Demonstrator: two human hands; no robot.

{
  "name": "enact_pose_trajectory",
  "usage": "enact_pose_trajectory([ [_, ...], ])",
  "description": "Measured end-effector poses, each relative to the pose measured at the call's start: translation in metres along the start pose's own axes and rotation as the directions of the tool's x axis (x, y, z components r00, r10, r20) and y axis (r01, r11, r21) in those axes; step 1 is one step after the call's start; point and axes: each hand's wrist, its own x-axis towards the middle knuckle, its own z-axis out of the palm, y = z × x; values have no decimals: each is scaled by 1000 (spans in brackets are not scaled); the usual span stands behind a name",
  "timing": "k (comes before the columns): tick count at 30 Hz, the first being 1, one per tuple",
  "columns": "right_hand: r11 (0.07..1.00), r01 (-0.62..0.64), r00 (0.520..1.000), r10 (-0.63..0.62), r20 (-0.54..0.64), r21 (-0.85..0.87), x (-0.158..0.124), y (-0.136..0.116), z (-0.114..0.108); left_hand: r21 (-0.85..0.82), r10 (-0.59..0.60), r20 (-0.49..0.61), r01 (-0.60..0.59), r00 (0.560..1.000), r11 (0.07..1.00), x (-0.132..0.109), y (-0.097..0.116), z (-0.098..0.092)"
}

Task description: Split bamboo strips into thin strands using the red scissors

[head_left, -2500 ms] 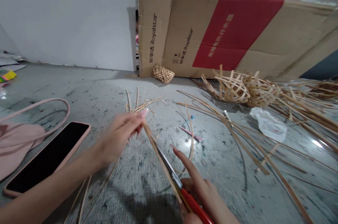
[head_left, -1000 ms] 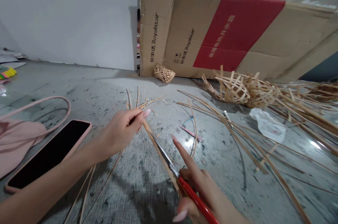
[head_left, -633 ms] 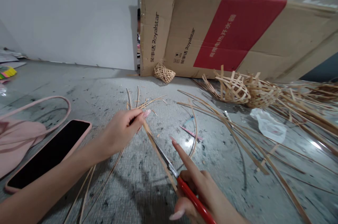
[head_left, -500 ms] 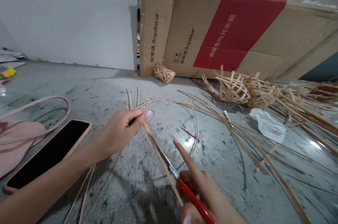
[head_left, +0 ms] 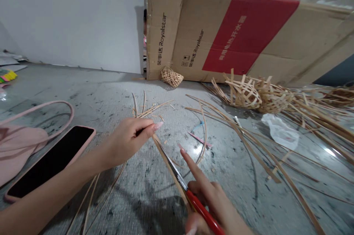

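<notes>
Beside the phone (head_left: 49, 163), the left hand (head_left: 125, 142) is pinching the upper end of the bamboo strip (head_left: 172, 176) between thumb and fingertips. The right hand (head_left: 217, 207) is gripping the red-handled scissors (head_left: 193, 199), index finger extended; the blades appear to be lying along the strip.

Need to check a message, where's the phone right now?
In the head view, the phone lies at the left, beside the pink bag, left of the left hand.

Red handles on the scissors (head_left: 190, 194) in the fingers of the right hand (head_left: 217, 207), pale tan strip (head_left: 165, 159) pinched by the left hand (head_left: 125, 142) (glossy pink nails); left of those fingers a black phone (head_left: 49, 163) in pink case, beyond them a brown box (head_left: 193, 24), red panel
</notes>
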Motion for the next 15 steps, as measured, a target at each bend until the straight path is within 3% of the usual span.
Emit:
enact_pose_trajectory([
  [8,997,-58,998,57,-26,-48,-3,-1,-1,-127,-49,47,55,998,990,1,-7,-3],
  [15,985,-145,989,143,34,92,-23,5,-10,-537,123,311,67,943,841,9,-33,-9],
])
